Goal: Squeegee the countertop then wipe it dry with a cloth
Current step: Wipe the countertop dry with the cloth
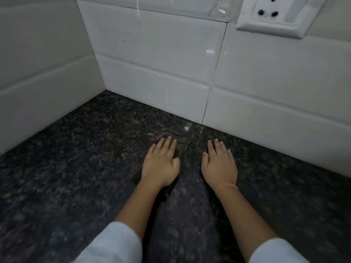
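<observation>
We count two hands, left (160, 164) and right (219, 164), one dark cloth (137, 177), one countertop (66, 168), one socket (277, 14), one wrist thread (227, 186), and two sleeves (114, 243).

Corner of a kitchen, dim light. Back wall (161, 59) clad in glossy white rectangular tiles laid in horizontal courses, thin dark grout line running vertically right of centre. Left wall (38, 63) same tile, greyer in shadow, meeting the back wall at an inside corner. White electrical socket plate (279, 12) mounted top right on the back wall, round pin holes visible, rocker switch beside them. Small bright glints on the tile glaze near the grout line and along the top course. Edges of frame blurred.
</observation>
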